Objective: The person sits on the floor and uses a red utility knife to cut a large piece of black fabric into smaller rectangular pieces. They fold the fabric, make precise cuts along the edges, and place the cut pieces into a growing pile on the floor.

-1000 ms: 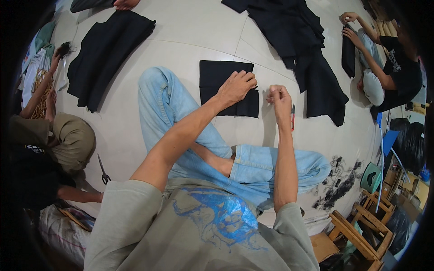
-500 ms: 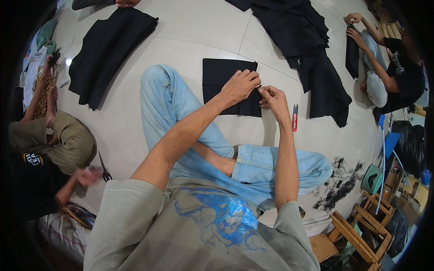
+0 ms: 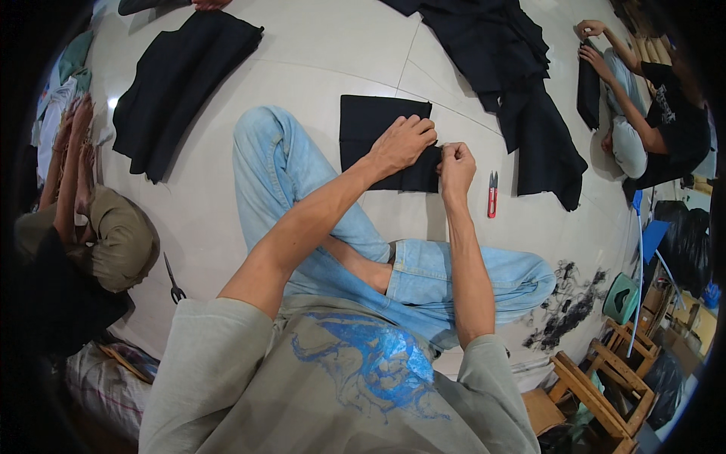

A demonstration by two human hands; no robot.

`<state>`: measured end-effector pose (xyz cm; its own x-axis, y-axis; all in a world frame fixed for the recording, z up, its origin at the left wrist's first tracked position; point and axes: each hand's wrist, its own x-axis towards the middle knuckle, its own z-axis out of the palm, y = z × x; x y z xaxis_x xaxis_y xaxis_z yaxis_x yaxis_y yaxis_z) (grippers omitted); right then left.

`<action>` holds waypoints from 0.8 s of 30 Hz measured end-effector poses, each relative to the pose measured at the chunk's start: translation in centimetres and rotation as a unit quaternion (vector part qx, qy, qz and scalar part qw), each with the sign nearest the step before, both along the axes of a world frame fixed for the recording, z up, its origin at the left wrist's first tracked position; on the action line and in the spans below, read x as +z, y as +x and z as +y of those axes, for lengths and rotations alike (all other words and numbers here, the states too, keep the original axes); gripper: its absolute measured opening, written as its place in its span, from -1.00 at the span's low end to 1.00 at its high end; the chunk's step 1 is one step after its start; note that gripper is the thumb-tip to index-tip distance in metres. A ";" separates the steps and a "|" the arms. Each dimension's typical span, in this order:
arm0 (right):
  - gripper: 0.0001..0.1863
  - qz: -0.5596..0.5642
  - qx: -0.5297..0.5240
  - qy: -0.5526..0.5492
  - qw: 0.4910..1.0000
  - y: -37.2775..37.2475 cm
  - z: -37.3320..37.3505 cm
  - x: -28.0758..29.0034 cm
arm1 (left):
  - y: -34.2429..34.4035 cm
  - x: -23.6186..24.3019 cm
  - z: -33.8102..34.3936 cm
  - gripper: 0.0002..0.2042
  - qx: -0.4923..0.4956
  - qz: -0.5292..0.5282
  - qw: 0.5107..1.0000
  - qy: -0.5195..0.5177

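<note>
In front of my crossed legs lies a folded, roughly square piece of black cloth (image 3: 364, 119) on the floor. My left hand (image 3: 401, 142) rests over its right side, fingers bent and closed on the cloth near the edge. Just beside that edge is my right hand (image 3: 457, 165), its fingers curled into a pinch. Whatever the right fingertips hold is too small to make out. Red-handled thread snips (image 3: 493, 198) lie on the floor to the right of my right hand.
More black cloth pieces lie at the far left (image 3: 189, 83) and far right (image 3: 522, 98). Black scissors (image 3: 175, 280) rest left of me. Co-workers sit at left (image 3: 113, 234) and right (image 3: 665, 113). Dark thread scraps (image 3: 571, 310) and wooden frames (image 3: 605, 378) are at right.
My right hand has closed its fingers more and shifted slightly at the cloth's edge. My left hand stays in place. The left co-worker's near hand has moved up and away from the scissors.
</note>
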<state>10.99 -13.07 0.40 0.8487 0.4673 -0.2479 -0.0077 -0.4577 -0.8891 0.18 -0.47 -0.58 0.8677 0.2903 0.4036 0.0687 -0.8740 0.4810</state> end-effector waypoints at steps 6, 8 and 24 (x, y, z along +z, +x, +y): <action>-0.74 -0.130 0.076 -0.010 0.989 0.7 -0.1 -0.9 | -0.1 0.0 -0.1 -0.92 0.003 -0.003 1.000 -0.005; -0.74 -0.020 0.066 0.031 0.997 0.8 -0.3 -0.9 | 0.0 -0.1 0.0 -0.93 0.008 0.005 1.000 -0.002; -0.68 0.041 0.132 -0.027 0.990 1.2 -1.0 2.0 | 0.0 -0.2 0.0 -0.90 0.006 -0.004 1.000 -0.016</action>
<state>12.14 -14.02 2.44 0.6748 0.6541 -0.3416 0.0472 -0.5002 -0.8646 0.19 -0.45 -0.75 0.8610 0.3136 0.4004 0.0760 -0.8578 0.5084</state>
